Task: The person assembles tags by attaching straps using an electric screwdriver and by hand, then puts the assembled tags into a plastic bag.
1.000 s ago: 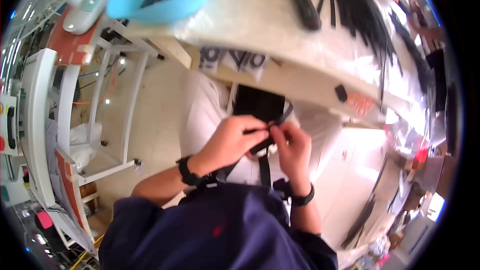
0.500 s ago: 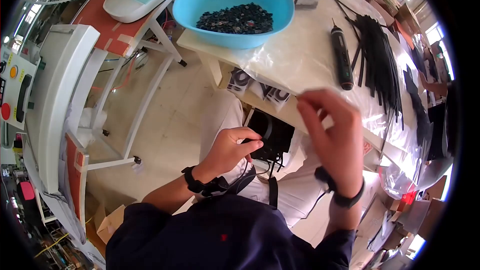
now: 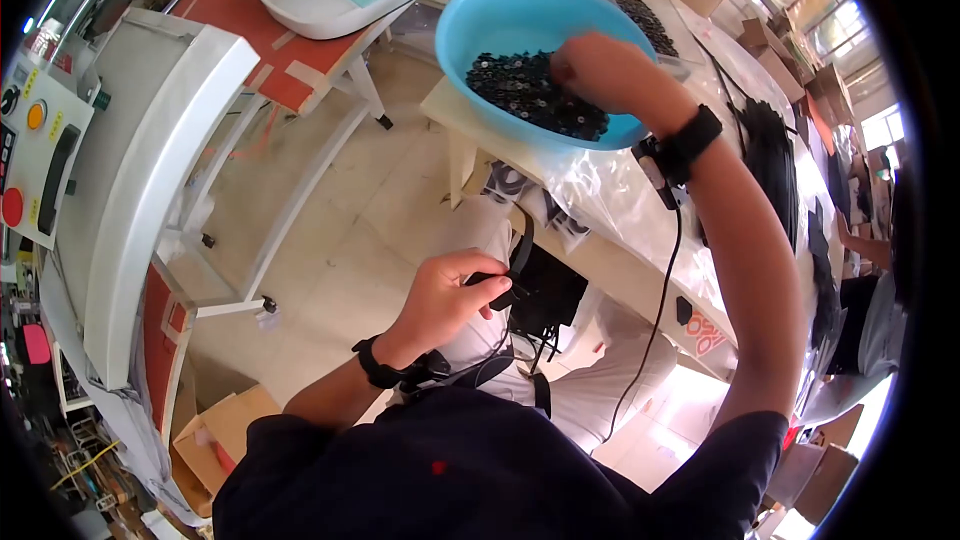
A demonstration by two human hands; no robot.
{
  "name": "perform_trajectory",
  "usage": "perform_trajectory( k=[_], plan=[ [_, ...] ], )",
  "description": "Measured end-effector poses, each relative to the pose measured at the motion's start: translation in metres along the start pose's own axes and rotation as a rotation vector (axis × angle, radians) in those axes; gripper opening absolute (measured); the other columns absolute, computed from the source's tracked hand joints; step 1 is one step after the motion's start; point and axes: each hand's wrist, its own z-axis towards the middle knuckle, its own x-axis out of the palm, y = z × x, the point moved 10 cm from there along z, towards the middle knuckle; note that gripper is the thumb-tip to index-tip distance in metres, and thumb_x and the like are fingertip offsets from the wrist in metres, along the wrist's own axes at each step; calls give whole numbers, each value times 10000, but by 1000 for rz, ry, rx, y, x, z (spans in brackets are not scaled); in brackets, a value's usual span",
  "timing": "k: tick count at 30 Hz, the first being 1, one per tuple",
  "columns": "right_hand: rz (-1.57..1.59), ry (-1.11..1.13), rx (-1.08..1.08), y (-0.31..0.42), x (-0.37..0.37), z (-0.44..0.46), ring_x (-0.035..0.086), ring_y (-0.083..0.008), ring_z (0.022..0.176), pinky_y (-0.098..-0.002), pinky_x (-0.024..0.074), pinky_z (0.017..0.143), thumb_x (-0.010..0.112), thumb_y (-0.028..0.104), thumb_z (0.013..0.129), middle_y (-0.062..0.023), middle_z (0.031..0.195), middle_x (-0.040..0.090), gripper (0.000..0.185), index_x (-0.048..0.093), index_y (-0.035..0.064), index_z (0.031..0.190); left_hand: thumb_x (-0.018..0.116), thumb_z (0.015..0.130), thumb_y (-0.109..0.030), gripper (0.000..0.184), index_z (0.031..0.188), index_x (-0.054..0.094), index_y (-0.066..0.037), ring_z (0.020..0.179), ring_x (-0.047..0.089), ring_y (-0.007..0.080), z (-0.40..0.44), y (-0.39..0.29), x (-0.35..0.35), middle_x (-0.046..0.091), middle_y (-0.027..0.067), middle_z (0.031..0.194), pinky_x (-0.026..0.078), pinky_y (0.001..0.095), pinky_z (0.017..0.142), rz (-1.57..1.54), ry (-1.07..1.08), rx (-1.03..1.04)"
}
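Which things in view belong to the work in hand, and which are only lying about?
Held or reached for:
black strip, in the left hand
small dark parts, at the right hand
blue basin holding them

Apparently just lying about:
fan
cardboard box

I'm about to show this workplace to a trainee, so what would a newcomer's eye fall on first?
Probably the bright blue basin on the table, with the blurred right hand reaching in at its small dark pieces. Next, perhaps, the left hand lower down, pinching a black strap. The red button at the far left edge also stands out.
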Motion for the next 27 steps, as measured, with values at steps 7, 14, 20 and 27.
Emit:
perform_trajectory(
  k=[7,14,20,27],
  plan=[
    [43,7,-51,5,13,3,663,-299,850,-399,521,724,652,126,791,-97,880,696,136,711,136,913,646,869,31,64,895,680,79,670,596,115,1,1,-16,659,91,895,518,252,541,-26,-25,3],
    [28,25,-62,4,16,5,664,-294,835,-396,519,726,663,123,801,-98,850,689,98,706,112,888,646,871,30,67,900,683,78,677,600,117,-1,-3,-17,655,91,890,520,251,551,-47,-27,17],
    [203,-18,-134,-6,11,5,668,-269,816,-359,522,737,667,90,809,-133,824,678,114,692,29,902,647,869,31,72,908,683,80,680,600,121,-7,-4,-24,652,96,903,524,252,554,-42,-33,15],
    [414,-159,-47,-11,-18,-19,662,-260,782,-346,515,736,663,112,823,-135,826,686,127,675,12,901,645,865,39,85,924,673,93,644,612,140,-10,-11,-23,649,107,922,511,258,543,-56,-85,18]
  ],
)
